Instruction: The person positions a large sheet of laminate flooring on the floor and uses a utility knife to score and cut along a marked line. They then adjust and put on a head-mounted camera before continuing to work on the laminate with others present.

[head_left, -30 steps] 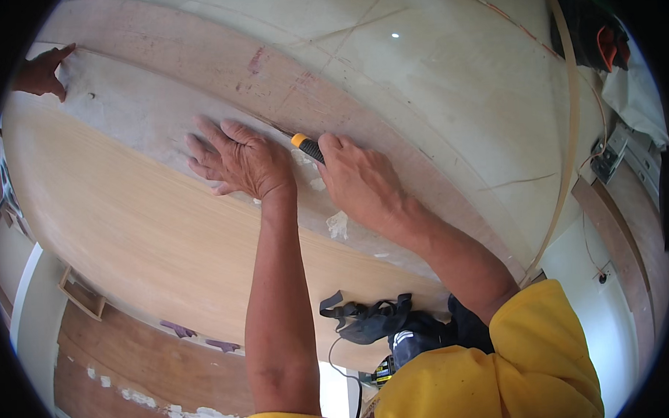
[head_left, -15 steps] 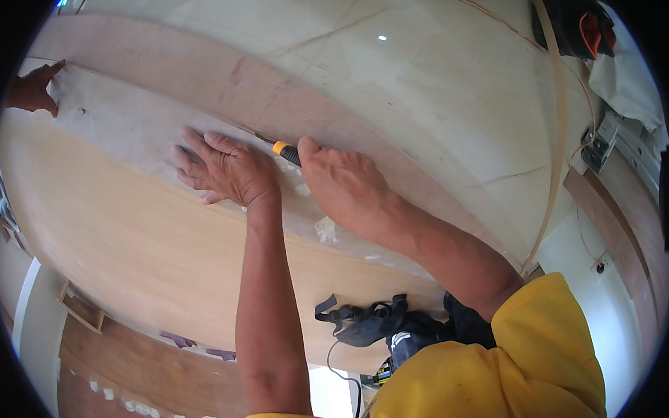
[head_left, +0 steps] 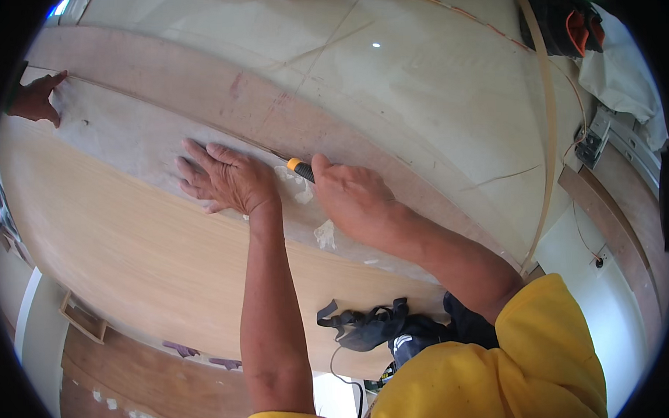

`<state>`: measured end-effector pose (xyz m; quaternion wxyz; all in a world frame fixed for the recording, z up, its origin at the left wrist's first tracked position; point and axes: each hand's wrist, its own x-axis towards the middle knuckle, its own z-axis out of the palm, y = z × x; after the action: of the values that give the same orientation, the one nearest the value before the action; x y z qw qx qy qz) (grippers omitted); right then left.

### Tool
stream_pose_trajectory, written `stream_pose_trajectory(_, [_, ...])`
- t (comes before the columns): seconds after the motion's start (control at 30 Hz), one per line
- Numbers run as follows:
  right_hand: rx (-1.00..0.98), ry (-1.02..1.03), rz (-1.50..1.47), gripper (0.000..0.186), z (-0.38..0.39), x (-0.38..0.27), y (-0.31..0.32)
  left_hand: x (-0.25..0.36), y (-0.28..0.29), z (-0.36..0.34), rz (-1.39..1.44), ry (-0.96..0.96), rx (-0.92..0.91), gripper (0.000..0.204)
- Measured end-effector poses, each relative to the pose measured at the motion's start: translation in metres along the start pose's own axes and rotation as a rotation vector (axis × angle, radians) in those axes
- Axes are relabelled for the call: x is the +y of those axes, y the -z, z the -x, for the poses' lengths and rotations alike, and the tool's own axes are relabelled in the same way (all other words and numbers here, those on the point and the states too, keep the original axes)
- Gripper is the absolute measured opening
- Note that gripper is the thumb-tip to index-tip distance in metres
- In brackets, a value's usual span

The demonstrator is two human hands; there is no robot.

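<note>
My left hand (head_left: 234, 177) lies flat with its fingers spread, pressing on a long, dusty grey-brown board strip (head_left: 125, 120). My right hand (head_left: 352, 193) is closed around the yellow-and-black handle of a utility knife (head_left: 298, 167). The thin blade points up and left and meets the far edge of the strip, just beyond my left hand's wrist side. Under the strip lies a pale wood-grain sheet (head_left: 166, 244), showing on the near side. A reddish-brown band of board (head_left: 219, 84) runs along the strip's far side.
Another person's hand (head_left: 37, 98) holds the strip's far left end. Black straps (head_left: 375, 322) lie on the sheet near my body. A curved thin wood strip (head_left: 548, 113) arcs at the right, near a metal bracket (head_left: 594, 141). An orange cable (head_left: 445, 6) crosses the far side.
My right hand has drawn the knife a little to the right and nearer along the strip's edge. My left hand stays in place on the strip.
</note>
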<state>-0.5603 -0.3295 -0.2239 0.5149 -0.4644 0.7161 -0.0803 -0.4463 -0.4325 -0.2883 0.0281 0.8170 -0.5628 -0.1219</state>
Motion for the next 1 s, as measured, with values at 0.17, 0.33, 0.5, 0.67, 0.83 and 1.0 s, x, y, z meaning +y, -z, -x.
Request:
stream_pose_trajectory(0.17, [-0.053, 0.005, 0.058, 0.017, 0.023, 0.015, 0.004, 0.001, 0.004, 0.002, -0.002, -0.002, -0.004, 0.059])
stream_pose_trajectory(0.33, [-0.049, -0.041, 0.062, 0.013, 0.029, 0.018, -0.001, 0.0, 0.0, -0.002, 0.003, -0.02, 0.009, 0.059])
stream_pose_trajectory(0.5, [-0.094, -0.096, 0.079, 0.015, 0.043, 0.02, 0.007, 0.0, 0.003, 0.0, -0.001, 0.01, -0.008, 0.059])
stream_pose_trajectory(0.67, [0.182, -0.005, -0.045, 0.021, 0.026, 0.015, 0.004, 0.003, 0.003, 0.002, 0.019, 0.016, 0.002, 0.058])
stream_pose_trajectory(0.83, [0.189, 0.079, -0.051, 0.021, -0.009, 0.005, -0.006, -0.001, -0.002, -0.001, 0.028, -0.003, 0.019, 0.057])
stream_pose_trajectory(1.0, [0.133, 0.064, 0.026, 0.022, -0.018, -0.001, -0.014, -0.004, -0.003, -0.001, -0.015, 0.003, 0.018, 0.056])
